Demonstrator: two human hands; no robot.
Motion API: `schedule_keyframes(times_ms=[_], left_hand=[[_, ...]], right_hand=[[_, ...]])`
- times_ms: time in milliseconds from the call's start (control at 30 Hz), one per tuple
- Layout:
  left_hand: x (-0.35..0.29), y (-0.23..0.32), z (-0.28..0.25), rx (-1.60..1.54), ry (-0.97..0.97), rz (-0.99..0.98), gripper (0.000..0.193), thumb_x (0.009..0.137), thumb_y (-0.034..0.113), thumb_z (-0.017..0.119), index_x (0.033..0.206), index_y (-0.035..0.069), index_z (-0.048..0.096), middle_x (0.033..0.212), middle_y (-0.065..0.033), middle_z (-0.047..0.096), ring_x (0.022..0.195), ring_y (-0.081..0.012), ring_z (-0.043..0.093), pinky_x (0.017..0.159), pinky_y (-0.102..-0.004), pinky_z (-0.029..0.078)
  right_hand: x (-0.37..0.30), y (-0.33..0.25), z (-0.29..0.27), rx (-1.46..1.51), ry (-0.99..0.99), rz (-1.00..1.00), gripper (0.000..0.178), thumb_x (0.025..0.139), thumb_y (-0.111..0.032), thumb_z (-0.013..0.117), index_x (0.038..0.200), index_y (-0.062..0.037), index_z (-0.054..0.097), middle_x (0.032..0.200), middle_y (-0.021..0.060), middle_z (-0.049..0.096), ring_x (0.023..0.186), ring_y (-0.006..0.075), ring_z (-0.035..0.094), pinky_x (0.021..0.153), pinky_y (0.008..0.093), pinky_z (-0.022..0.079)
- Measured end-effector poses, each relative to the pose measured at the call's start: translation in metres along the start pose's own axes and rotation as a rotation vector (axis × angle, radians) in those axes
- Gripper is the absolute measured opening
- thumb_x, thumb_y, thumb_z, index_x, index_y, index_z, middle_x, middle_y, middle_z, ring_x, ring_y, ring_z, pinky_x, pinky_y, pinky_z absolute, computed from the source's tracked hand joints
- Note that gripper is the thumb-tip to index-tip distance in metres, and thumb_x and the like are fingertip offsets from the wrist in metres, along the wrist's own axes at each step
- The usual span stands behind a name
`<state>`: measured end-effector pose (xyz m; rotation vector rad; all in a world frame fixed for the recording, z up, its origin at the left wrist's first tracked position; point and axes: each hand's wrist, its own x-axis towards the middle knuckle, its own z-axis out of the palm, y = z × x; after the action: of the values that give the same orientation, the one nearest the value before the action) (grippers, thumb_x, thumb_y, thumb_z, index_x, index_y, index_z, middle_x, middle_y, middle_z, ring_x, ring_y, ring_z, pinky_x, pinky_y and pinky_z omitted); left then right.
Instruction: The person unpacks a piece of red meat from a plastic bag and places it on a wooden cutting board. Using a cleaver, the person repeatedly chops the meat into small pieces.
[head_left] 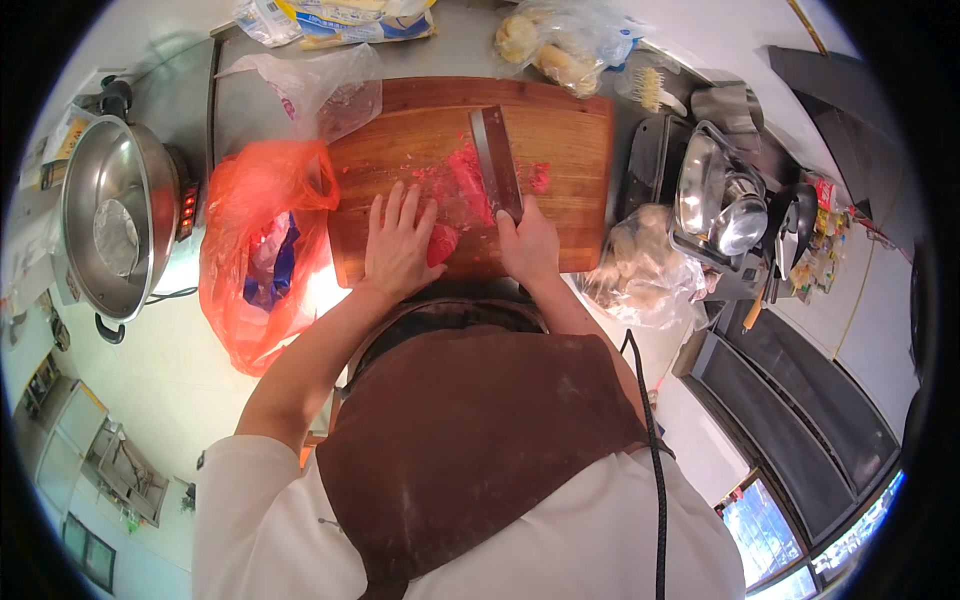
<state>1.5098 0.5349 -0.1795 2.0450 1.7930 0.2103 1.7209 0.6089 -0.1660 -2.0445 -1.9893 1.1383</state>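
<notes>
A cleaver point(497, 160) with a broad dark blade is gripped in my right hand point(532, 242), its blade pointing away from me over the wooden cutting board point(570, 130). Directly left of the blade lies a pile of chopped red meat point(466, 180), with smaller bits scattered around it. My left hand point(400, 240) lies on the board's left part, fingers stretched out and slightly apart. Beside its thumb sits a larger lump of red meat point(441, 243), partly covered by that hand.
An orange-red plastic bag point(262, 180) stands against the board's left side, and a steel wok point(120, 215) is farther left. A clear bag point(345, 90) touches the far left corner. Right of the board are a clear bag of food point(645, 255), a dark knife point(648, 160) and steel pans point(715, 190).
</notes>
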Motion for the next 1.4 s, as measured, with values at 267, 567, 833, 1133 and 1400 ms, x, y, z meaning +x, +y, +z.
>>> schedule_keyframes(times_ms=[267, 567, 833, 1133, 1400], left_hand=[[0.02, -0.016, 0.004, -0.022, 0.161, 0.127, 0.066, 0.069, 0.025, 0.078, 0.129, 0.007, 0.06, 0.142, -0.0185, 0.051, 0.138, -0.0386, 0.041, 0.115, -0.0498, 0.033], [0.056, -0.002, 0.024, 0.104, -0.065, 0.099, 0.025, 0.079, 0.021, 0.071, 0.1, 0.007, 0.072, 0.107, -0.0107, 0.064, 0.11, -0.0312, 0.057, 0.092, -0.0456, 0.047], [0.09, -0.007, 0.013, -0.523, 0.569, -0.213, 0.028, 0.088, 0.029, 0.075, 0.099, 0.003, 0.07, 0.094, -0.0124, 0.07, 0.084, -0.0244, 0.067, 0.073, -0.0364, 0.053], [0.177, -0.001, 0.051, -0.945, 0.433, -0.505, 0.031, 0.089, 0.028, 0.077, 0.081, 0.0, 0.068, 0.072, -0.0044, 0.067, 0.065, -0.0099, 0.058, 0.063, -0.0283, 0.049], [0.179, -0.016, 0.058, -0.91, 0.455, -0.498, 0.032, 0.088, 0.03, 0.077, 0.083, -0.001, 0.069, 0.07, -0.009, 0.068, 0.063, -0.015, 0.06, 0.063, -0.0327, 0.051]], right_hand=[[-0.048, 0.041, -0.007, -0.102, -0.056, 0.035, 0.031, 0.095, -0.033, 0.057, 0.109, -0.0052, 0.053, 0.089, 0.0271, 0.069, 0.088, 0.0502, 0.065, 0.08, 0.0609, 0.048], [-0.067, 0.052, 0.001, -0.198, -0.09, 0.027, 0.03, 0.098, -0.033, 0.054, 0.107, -0.0042, 0.052, 0.085, 0.0265, 0.069, 0.083, 0.0489, 0.066, 0.076, 0.0598, 0.049], [-0.064, 0.017, 0.009, -0.266, -0.056, -0.134, 0.026, 0.093, -0.02, 0.056, 0.111, -0.005, 0.045, 0.075, 0.0222, 0.068, 0.072, 0.046, 0.067, 0.068, 0.0587, 0.05], [-0.033, -0.013, 0.008, -0.39, -0.11, -0.19, 0.022, 0.087, -0.011, 0.056, 0.106, -0.0048, 0.046, 0.077, 0.0225, 0.069, 0.076, 0.0436, 0.069, 0.068, 0.0571, 0.052], [-0.015, 0.002, 0.033, -0.4, -0.156, -0.179, 0.022, 0.088, -0.013, 0.055, 0.107, -0.0059, 0.047, 0.081, 0.0218, 0.07, 0.077, 0.0423, 0.07, 0.07, 0.0571, 0.053]])
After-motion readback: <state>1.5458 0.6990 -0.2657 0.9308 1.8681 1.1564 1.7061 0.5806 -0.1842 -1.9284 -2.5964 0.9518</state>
